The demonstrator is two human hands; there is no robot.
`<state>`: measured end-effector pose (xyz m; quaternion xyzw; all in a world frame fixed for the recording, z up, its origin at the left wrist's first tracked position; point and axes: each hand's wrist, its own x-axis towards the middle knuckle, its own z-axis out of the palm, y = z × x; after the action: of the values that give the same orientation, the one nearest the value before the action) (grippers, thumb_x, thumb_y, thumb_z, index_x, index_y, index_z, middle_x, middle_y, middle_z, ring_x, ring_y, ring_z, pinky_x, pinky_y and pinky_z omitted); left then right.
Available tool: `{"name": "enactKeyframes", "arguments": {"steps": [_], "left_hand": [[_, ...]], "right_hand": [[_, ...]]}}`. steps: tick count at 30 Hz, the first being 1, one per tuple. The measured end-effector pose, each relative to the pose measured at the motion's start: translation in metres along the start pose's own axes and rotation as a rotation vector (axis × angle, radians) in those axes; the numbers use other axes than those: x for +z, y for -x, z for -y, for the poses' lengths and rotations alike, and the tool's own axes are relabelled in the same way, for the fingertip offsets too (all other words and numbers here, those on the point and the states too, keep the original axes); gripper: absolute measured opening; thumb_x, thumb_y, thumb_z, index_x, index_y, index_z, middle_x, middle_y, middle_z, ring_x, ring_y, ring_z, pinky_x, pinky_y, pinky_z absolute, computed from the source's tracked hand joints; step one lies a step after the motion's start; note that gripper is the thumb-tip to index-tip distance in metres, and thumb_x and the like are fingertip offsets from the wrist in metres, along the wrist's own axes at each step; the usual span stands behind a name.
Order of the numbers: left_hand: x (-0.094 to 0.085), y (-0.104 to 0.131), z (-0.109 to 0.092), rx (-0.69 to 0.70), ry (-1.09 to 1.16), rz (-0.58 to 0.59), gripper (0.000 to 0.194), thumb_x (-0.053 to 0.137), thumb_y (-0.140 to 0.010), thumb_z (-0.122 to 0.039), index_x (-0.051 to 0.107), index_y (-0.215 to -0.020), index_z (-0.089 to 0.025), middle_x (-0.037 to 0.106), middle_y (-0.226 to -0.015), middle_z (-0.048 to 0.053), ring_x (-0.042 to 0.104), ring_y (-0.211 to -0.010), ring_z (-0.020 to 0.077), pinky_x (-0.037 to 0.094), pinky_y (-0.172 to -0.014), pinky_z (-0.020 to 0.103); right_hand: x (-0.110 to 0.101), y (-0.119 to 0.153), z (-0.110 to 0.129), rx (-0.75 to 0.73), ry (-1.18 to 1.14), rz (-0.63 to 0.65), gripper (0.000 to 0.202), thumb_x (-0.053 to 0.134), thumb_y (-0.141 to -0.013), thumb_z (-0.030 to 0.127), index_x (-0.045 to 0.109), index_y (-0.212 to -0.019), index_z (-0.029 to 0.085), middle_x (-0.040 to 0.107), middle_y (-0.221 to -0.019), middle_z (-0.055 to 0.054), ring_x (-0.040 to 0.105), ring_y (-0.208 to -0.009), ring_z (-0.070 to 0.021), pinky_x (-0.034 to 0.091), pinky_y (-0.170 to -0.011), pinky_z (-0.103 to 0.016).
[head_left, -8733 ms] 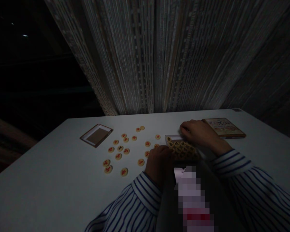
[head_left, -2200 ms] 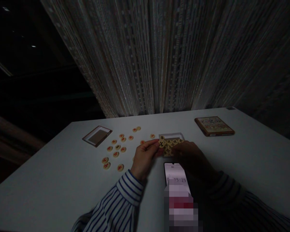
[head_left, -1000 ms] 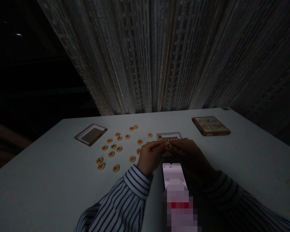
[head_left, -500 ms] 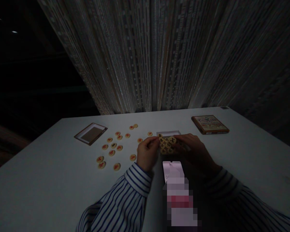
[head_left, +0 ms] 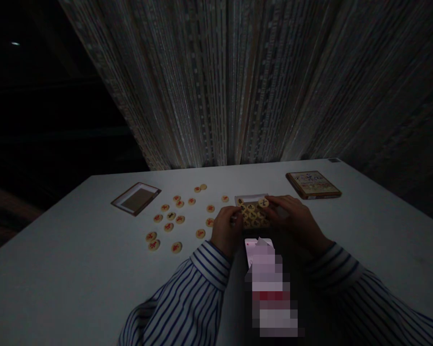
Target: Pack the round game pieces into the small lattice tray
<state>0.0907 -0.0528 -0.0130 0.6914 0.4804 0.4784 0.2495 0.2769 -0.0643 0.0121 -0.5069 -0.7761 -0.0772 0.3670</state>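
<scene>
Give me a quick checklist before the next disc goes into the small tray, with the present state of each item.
1. Tray between both hands: ok.
2. Right hand has a disc at its fingertips: ok.
3. Left hand at the tray's left edge: ok.
4. Free room in the tray: cannot tell, too dark.
5. Loose discs lie on the table, left of the tray: ok.
6. Phone clear of the tray: ok.

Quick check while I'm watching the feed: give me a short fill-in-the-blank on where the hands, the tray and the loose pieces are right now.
1. Both hands meet at the small tray of round ____.
2. The loose pieces lie on the table to the ____ of the left hand.
3. The right hand pinches one piece at the tray's ____ edge.
4. Both sleeves are ____.

Missing words: pieces; left; far; striped
</scene>
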Motion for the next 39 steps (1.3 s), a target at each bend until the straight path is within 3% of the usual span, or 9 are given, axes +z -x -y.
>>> {"name": "enactKeyframes", "arguments": {"steps": [19,26,39], "left_hand": [[0.003,-0.001,0.011,0.059,-0.024,0.022,0.015,0.052,-0.074,-0.011,0.062,-0.085,-0.017,0.064,-0.088,0.007,0.059,-0.082,0.0161,0.053,-0.067,0.029],[0.003,-0.001,0.012,0.048,0.005,0.014,0.015,0.053,-0.073,-0.011,0.062,-0.084,-0.017,0.064,-0.087,0.007,0.058,-0.082,0.0169,0.052,-0.066,0.028],[0.001,-0.003,0.011,0.069,0.018,0.014,0.013,0.052,-0.073,-0.011,0.062,-0.079,-0.017,0.064,-0.085,0.009,0.059,-0.081,0.0186,0.052,-0.065,0.03]], "right_hand": [[0.0,-0.019,-0.006,0.146,-0.069,0.128,0.031,0.055,-0.078,0.037,0.064,-0.099,0.017,0.068,-0.088,-0.007,0.062,-0.082,-0.0218,0.049,-0.074,-0.038],[0.0,-0.035,-0.008,0.158,-0.039,0.24,0.027,0.054,-0.077,0.034,0.067,-0.096,0.02,0.07,-0.079,-0.003,0.065,-0.072,-0.0189,0.049,-0.068,-0.032],[0.009,-0.065,-0.002,0.085,0.055,0.48,0.025,0.052,-0.077,0.03,0.067,-0.092,0.017,0.07,-0.082,-0.005,0.064,-0.075,-0.0191,0.045,-0.064,-0.027]]}}
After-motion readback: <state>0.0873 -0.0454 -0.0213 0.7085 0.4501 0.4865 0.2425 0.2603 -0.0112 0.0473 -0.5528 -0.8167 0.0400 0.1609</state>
